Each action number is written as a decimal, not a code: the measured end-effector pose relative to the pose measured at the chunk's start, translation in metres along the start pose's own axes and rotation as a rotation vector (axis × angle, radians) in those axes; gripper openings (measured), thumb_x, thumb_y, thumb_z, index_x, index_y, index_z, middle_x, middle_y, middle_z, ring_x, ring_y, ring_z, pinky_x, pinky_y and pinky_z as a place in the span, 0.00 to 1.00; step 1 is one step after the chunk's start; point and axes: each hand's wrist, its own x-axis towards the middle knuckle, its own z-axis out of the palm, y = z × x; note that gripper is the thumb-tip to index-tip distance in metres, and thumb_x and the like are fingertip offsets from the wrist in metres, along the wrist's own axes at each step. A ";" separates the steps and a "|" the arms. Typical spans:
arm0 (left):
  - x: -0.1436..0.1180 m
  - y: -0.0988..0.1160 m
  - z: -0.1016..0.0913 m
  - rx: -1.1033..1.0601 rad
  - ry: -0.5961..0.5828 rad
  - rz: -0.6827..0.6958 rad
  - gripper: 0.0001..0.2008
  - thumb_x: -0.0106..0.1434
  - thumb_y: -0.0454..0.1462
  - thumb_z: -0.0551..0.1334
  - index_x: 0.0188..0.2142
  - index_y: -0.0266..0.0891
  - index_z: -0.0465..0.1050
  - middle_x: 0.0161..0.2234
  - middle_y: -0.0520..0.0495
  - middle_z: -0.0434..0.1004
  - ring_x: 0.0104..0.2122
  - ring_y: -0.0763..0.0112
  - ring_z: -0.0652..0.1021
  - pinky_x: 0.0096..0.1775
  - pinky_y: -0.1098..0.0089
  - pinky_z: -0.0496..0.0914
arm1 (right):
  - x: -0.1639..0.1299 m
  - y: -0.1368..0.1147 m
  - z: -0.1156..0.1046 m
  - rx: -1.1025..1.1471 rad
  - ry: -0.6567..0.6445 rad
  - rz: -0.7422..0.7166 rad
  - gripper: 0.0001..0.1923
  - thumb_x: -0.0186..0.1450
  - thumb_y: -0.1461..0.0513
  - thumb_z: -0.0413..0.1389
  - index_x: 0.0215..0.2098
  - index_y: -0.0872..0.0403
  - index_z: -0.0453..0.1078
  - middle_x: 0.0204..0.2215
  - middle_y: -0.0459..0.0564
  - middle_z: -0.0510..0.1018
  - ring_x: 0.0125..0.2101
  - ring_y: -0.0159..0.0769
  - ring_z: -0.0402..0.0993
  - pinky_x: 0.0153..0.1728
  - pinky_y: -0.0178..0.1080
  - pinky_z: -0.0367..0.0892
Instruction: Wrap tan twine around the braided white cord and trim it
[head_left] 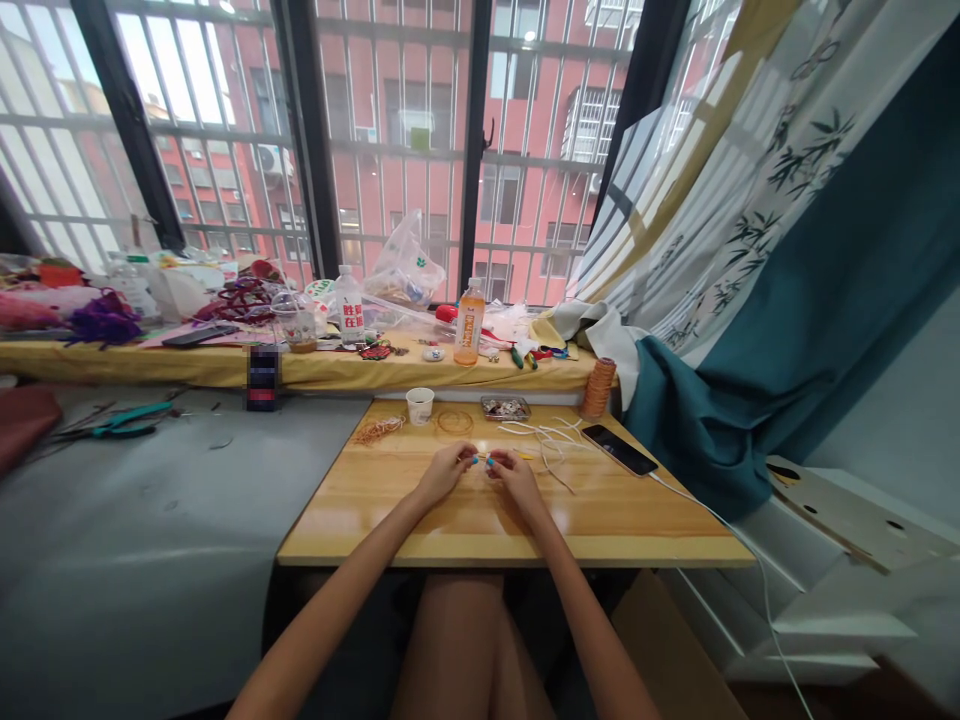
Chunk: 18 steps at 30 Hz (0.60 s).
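Over the middle of the wooden table (pixel 420 505), my left hand (pixel 446 472) and my right hand (pixel 514 478) are close together with fingertips pinched. Something small and pale seems to run between them, too small to name. Just beyond the hands are a coil of thin tan cord (pixel 454 422) and a clear tray (pixel 505 408) with small pieces in it. White cords (pixel 551 440) lie to the right of my right hand. A bundle of brown-orange strands (pixel 379 431) and a white paper cup (pixel 420 406) are to the far left of the hands.
A phone (pixel 619 450) with a white cable lies at the table's right side, near a spool of orange-brown cord (pixel 598 388). Behind, a cluttered ledge (pixel 405 375) holds an orange drink bottle (pixel 469 325), a clear bottle (pixel 350 310) and pliers. Teal-handled pliers (pixel 131 422) rest on the grey surface at left.
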 end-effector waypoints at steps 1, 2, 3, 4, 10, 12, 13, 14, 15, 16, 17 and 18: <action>0.000 0.000 0.001 0.003 0.013 0.009 0.07 0.54 0.33 0.54 0.33 0.35 0.66 0.28 0.49 0.70 0.29 0.74 0.70 0.33 0.74 0.64 | 0.001 0.000 -0.001 0.016 0.004 0.006 0.11 0.45 0.60 0.57 0.28 0.56 0.66 0.23 0.45 0.72 0.23 0.30 0.68 0.27 0.35 0.65; 0.000 0.000 0.002 0.004 0.023 0.018 0.07 0.54 0.33 0.55 0.34 0.35 0.66 0.29 0.49 0.70 0.30 0.74 0.70 0.33 0.73 0.64 | 0.001 -0.001 -0.001 0.031 0.007 0.011 0.12 0.45 0.60 0.58 0.27 0.56 0.66 0.23 0.45 0.71 0.23 0.30 0.68 0.27 0.35 0.65; 0.000 0.000 0.003 0.005 0.031 0.027 0.07 0.54 0.33 0.55 0.34 0.35 0.66 0.30 0.49 0.70 0.30 0.73 0.70 0.34 0.73 0.65 | 0.001 -0.001 -0.001 0.044 0.007 0.015 0.12 0.45 0.60 0.58 0.27 0.56 0.65 0.23 0.45 0.71 0.23 0.30 0.68 0.27 0.35 0.65; -0.001 0.000 0.004 0.006 0.037 0.037 0.07 0.54 0.33 0.56 0.34 0.35 0.66 0.30 0.49 0.70 0.31 0.73 0.70 0.34 0.73 0.65 | 0.001 -0.002 -0.001 0.055 0.006 0.018 0.12 0.44 0.60 0.58 0.27 0.56 0.65 0.23 0.45 0.71 0.24 0.30 0.68 0.28 0.35 0.64; -0.003 0.004 0.003 0.006 0.059 0.094 0.05 0.56 0.34 0.55 0.32 0.36 0.67 0.30 0.49 0.71 0.31 0.73 0.71 0.36 0.72 0.65 | -0.002 -0.008 0.001 0.093 -0.046 0.026 0.13 0.44 0.60 0.59 0.28 0.55 0.66 0.24 0.45 0.72 0.25 0.30 0.68 0.28 0.35 0.64; -0.005 0.006 0.001 0.014 0.054 0.115 0.06 0.56 0.34 0.54 0.32 0.37 0.69 0.30 0.48 0.72 0.32 0.72 0.72 0.36 0.72 0.65 | -0.003 -0.010 0.001 0.099 -0.056 0.026 0.13 0.45 0.60 0.59 0.28 0.55 0.66 0.24 0.45 0.72 0.24 0.30 0.68 0.28 0.35 0.64; -0.006 0.008 0.000 0.016 0.043 0.130 0.06 0.57 0.34 0.54 0.32 0.37 0.69 0.31 0.48 0.73 0.32 0.72 0.72 0.37 0.72 0.65 | -0.003 -0.010 0.001 0.101 -0.060 0.025 0.12 0.46 0.59 0.59 0.28 0.55 0.66 0.24 0.45 0.72 0.24 0.29 0.68 0.28 0.35 0.63; -0.006 0.009 0.000 0.017 0.026 0.150 0.07 0.58 0.34 0.53 0.33 0.37 0.69 0.31 0.48 0.73 0.33 0.72 0.72 0.37 0.72 0.65 | -0.003 -0.010 0.001 0.101 -0.065 0.026 0.12 0.46 0.59 0.59 0.29 0.55 0.66 0.24 0.45 0.72 0.24 0.29 0.68 0.28 0.35 0.63; -0.007 0.010 -0.001 0.017 0.006 0.173 0.08 0.58 0.35 0.52 0.34 0.37 0.69 0.32 0.48 0.73 0.33 0.73 0.72 0.37 0.72 0.65 | -0.003 -0.011 0.001 0.101 -0.069 0.026 0.12 0.47 0.58 0.58 0.29 0.55 0.67 0.24 0.45 0.72 0.23 0.29 0.68 0.28 0.35 0.63; -0.007 0.011 -0.001 0.017 -0.016 0.196 0.09 0.59 0.35 0.51 0.35 0.38 0.69 0.32 0.48 0.73 0.33 0.73 0.72 0.38 0.72 0.65 | -0.003 -0.011 0.001 0.099 -0.075 0.027 0.13 0.46 0.58 0.59 0.29 0.55 0.67 0.24 0.45 0.72 0.23 0.29 0.68 0.27 0.35 0.63; -0.007 0.011 0.000 0.018 -0.034 0.213 0.10 0.60 0.35 0.51 0.36 0.38 0.69 0.33 0.48 0.73 0.34 0.73 0.72 0.38 0.73 0.64 | -0.003 -0.011 0.001 0.095 -0.080 0.026 0.13 0.46 0.58 0.59 0.28 0.55 0.67 0.23 0.45 0.72 0.22 0.29 0.67 0.27 0.35 0.63; -0.007 0.011 0.000 0.021 -0.042 0.219 0.10 0.60 0.35 0.50 0.36 0.38 0.69 0.33 0.48 0.73 0.34 0.73 0.72 0.38 0.73 0.64 | -0.003 -0.011 0.001 0.091 -0.084 0.025 0.13 0.45 0.58 0.59 0.28 0.55 0.67 0.22 0.44 0.72 0.22 0.29 0.67 0.26 0.34 0.63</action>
